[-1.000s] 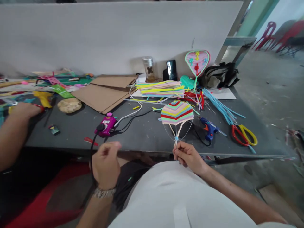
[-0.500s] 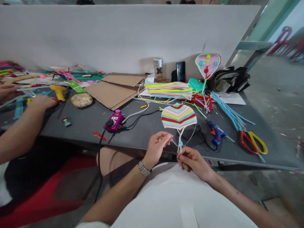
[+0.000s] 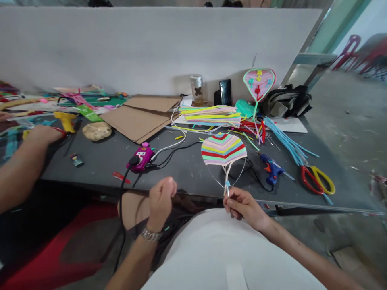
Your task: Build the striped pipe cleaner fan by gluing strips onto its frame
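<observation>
My right hand [image 3: 243, 205] grips the wire handle of a striped hand fan [image 3: 224, 150], its fingers pinched below a small blue band. Red, yellow, green, pink and lilac chenille stems form chevron rows on the fan. Below these rows, bare wire curves down to the handle on both sides. My left hand [image 3: 162, 197] is apart from the fan, closed, over the table's front edge. Its fingers curl in, and whether anything is inside is hidden. A blue glue gun [image 3: 273, 170] lies right of the fan, with red-and-yellow-handled scissors [image 3: 317, 180] farther right.
A purple power adapter [image 3: 140, 158] with cords sits left of the fan. Behind are chenille stems [image 3: 211, 117], cardboard [image 3: 145, 117], a jar [image 3: 197, 90], a phone [image 3: 225, 92] and a finished-looking fan [image 3: 259, 84]. A co-worker's hand [image 3: 45, 135] is near a yellow glue gun [image 3: 65, 121].
My left hand has let go of the fan's wire and moved left and down, closing up. My right hand still holds the handle. The view has shifted slightly.
</observation>
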`<state>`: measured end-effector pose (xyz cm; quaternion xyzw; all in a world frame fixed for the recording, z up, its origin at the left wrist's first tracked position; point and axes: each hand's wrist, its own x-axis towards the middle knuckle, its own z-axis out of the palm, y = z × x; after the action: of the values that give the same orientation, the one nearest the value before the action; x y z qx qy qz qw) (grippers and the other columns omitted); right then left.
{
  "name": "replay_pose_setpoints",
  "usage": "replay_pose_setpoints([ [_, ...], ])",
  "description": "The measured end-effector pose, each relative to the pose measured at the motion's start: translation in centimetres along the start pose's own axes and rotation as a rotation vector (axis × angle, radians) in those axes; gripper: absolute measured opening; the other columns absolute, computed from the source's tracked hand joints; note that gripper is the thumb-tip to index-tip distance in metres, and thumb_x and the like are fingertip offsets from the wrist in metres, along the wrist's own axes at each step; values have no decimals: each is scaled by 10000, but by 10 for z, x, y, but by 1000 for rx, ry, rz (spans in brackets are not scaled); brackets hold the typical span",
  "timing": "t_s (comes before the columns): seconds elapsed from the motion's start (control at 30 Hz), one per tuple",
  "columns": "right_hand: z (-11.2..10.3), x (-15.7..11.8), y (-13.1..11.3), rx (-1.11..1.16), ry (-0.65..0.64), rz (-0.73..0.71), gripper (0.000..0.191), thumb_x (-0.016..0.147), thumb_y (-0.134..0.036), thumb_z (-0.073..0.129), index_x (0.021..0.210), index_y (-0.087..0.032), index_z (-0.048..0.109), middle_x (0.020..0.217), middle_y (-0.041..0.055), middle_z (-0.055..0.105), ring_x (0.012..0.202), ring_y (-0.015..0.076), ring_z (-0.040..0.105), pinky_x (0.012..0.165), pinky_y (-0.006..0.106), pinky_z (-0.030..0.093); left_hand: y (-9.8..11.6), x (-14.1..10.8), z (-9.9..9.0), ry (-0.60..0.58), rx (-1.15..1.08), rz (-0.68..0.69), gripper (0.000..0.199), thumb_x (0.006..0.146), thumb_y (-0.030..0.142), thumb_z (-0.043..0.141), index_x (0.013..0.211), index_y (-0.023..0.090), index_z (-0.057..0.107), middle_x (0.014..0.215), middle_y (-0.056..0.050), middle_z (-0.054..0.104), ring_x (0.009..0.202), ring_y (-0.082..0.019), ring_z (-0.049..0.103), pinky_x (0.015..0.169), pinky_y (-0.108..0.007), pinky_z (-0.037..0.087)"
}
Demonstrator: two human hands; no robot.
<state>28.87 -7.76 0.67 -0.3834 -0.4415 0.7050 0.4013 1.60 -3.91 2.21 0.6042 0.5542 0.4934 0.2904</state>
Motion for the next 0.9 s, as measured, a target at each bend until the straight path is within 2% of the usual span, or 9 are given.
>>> replay_pose_setpoints([
  [0.17, 0, 2, -3, 16, 47, 3, 398, 861, -549, 770, 859, -203, 571, 650, -45, 620, 421, 42, 386, 381, 173, 260, -28, 6, -60, 118, 357, -6, 301, 982, 398, 519, 773, 210, 624, 737, -9, 644, 719, -174, 610, 710, -286, 465],
  [0.3, 2, 4, -4, 22, 29, -1, 397, 863, -550, 768, 869, -202, 579, 650, -47, 616, 422, 41, 388, 385, 172, 264, -36, 5, -70, 163, 433, 54, 244, 925, 415, 588, 950, 201, 702, 952, -51, 729, 881, -205, 679, 820, -311, 516],
  [0.4, 3, 4, -5, 10, 5, 0, 389, 875, -544, 762, 873, -198, 584, 660, -45, 614, 429, 40, 400, 395, 172, 269, -23, 3, -48, 147, 289, -29, 268, 914, 410, 620, 1030, 194, 729, 868, -26, 718, 736, -168, 643, 713, -285, 505],
  [0.47, 3, 3, -5, 0, -6, 1, 382, 883, -537, 758, 876, -196, 586, 670, -41, 617, 430, 39, 404, 400, 175, 273, -11, 3, -23, 15, 112, -137, 306, 960, 439, 577, 889, 183, 728, 627, 17, 580, 579, -136, 531, 576, -257, 428],
  [0.53, 4, 1, -5, -8, -15, -1, 376, 888, -533, 756, 880, -196, 588, 673, -39, 618, 428, 39, 406, 403, 178, 277, 1, 5, 6, -178, -138, -219, 484, 1001, 521, 497, 719, 171, 674, 519, 27, 473, 505, -118, 446, 513, -251, 361],
  [0.57, 4, 1, -5, -9, -20, -2, 376, 888, -532, 758, 881, -196, 589, 672, -38, 619, 428, 40, 407, 404, 179, 280, 5, 7, 20, -248, -268, -234, 495, 985, 558, 520, 729, 164, 677, 519, 26, 479, 500, -112, 435, 510, -250, 353],
  [0.67, 4, 0, -5, -3, -47, 0, 387, 879, -539, 767, 875, -194, 590, 661, -34, 621, 424, 42, 407, 408, 184, 278, 14, 12, 53, -367, -517, -260, 429, 913, 553, 666, 1038, 150, 741, 733, -22, 649, 606, -117, 511, 591, -258, 417],
  [0.8, 2, 0, -4, 11, -57, 6, 392, 869, -535, 780, 871, -188, 598, 656, -30, 625, 425, 41, 412, 414, 184, 278, 21, 14, 66, -398, -502, -224, 319, 873, 468, 723, 832, 153, 746, 697, -16, 626, 618, -117, 509, 596, -258, 407],
  [0.9, 1, 1, -3, 27, -41, -5, 385, 878, -533, 772, 873, -191, 596, 658, -33, 625, 421, 39, 410, 407, 180, 267, 18, 13, 59, -307, -439, -166, 261, 877, 370, 701, 717, 165, 683, 626, 14, 556, 596, -110, 482, 582, -250, 376],
])
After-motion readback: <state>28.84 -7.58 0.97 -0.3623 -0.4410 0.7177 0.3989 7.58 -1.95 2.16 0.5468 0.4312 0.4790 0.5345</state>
